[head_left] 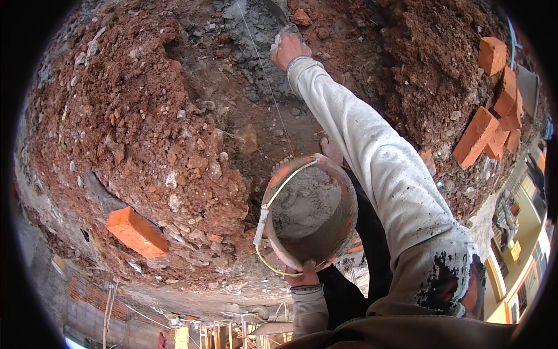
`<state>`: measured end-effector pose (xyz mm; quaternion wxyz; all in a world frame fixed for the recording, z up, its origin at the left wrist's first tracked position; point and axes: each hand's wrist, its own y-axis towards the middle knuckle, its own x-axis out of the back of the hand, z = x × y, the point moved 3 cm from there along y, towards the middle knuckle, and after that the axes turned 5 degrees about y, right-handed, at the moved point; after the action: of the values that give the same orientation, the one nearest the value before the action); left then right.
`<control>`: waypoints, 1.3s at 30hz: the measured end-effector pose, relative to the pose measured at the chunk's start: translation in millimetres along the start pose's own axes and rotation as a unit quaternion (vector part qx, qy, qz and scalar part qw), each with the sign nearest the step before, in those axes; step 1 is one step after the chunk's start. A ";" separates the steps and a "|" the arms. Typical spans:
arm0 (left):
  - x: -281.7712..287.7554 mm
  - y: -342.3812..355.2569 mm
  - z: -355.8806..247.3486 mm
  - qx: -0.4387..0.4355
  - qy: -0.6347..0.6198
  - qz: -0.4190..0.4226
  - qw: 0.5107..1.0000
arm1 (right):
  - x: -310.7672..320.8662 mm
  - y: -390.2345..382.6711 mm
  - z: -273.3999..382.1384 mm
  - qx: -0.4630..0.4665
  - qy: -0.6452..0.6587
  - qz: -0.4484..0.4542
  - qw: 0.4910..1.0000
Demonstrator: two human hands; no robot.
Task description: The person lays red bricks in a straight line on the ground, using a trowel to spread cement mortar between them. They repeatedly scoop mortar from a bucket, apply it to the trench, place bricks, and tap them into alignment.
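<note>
The trowel point(276, 10) is gripped by the right hand point(289, 51), blade pointed forward along the grey mortar point(241, 41), while the bucket point(352, 212), well behind it, is clasped at its rim by the left hand point(303, 276).

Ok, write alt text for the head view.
A person's left hand grips a bucket of grey mortar; the right hand holds what looks like a trowel by a grey strip between reddish earth banks, with orange bricks nearby.

Bucket point(349, 200) orange, smeared grey; mortar point(303, 200) grey; handle point(262, 224) whitish and yellow; bricks point(476, 135) orange; soil point(136, 125) reddish-brown; sleeve point(372, 145) off-white, dark-speckled.
</note>
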<state>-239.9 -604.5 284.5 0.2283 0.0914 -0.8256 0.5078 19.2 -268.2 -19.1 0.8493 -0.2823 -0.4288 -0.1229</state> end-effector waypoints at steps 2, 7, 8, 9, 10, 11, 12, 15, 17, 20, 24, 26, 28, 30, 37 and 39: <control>1.4 -1.3 2.3 0.028 -0.032 -0.011 0.999 | -1.7 -11.0 4.6 0.000 -0.006 0.009 1.000; 6.4 -5.3 17.9 0.080 -0.044 -0.012 0.996 | 0.7 -26.9 6.1 -0.019 0.023 0.026 0.999; 6.6 -5.7 19.7 0.102 -0.050 -0.013 0.993 | 4.9 -28.0 4.0 -0.026 0.026 0.042 0.998; 5.2 -5.3 19.2 0.121 -0.060 -0.024 0.990 | 8.3 -27.7 13.9 -0.025 0.035 0.061 0.997; 2.2 -4.4 14.6 0.098 -0.057 -0.030 0.993 | 19.0 -27.4 16.6 -0.048 0.070 0.037 0.996; -3.3 -4.8 5.8 0.076 -0.051 -0.027 0.995 | 24.2 -15.5 4.1 -0.060 0.089 0.000 0.994; -4.1 -5.3 1.3 0.054 -0.045 -0.028 0.997 | 31.5 -0.4 2.0 -0.083 0.096 0.016 0.992; 2.2 0.6 16.5 -0.027 0.053 0.018 0.998 | 35.1 23.1 9.1 -0.080 0.033 0.007 0.996; -0.8 0.3 22.2 0.007 0.020 0.006 1.000 | 23.5 22.5 24.5 -0.051 -0.005 0.013 0.999; -6.1 -1.8 16.9 0.031 -0.025 -0.011 0.999 | 6.2 -1.7 45.4 -0.028 0.015 0.047 0.998; -4.5 -3.2 13.6 0.002 -0.020 -0.003 1.000 | 13.8 0.0 20.9 -0.071 0.096 0.062 0.991; -3.1 -4.2 21.7 0.030 -0.027 -0.006 0.999 | 21.0 -0.7 -3.6 -0.117 0.121 0.012 0.986; -1.4 -4.1 28.4 0.057 -0.039 -0.005 0.998 | 22.1 -10.9 -8.9 -0.101 0.085 0.014 0.991; -2.4 -2.6 29.8 0.084 -0.056 0.012 0.995 | 17.7 -27.7 -17.7 -0.019 0.005 0.044 0.999; -5.2 -1.6 18.4 0.046 -0.053 -0.009 0.998 | 15.5 -84.4 -33.5 0.016 -0.038 0.109 0.993; -7.6 -1.0 20.6 0.048 -0.058 0.006 0.997 | 37.3 -87.3 -44.9 -0.016 -0.035 0.147 0.988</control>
<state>-238.7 -623.8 273.8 0.1726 0.1265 -0.8125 0.5422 31.9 -363.9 22.2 0.8378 -0.3597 -0.4107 0.0063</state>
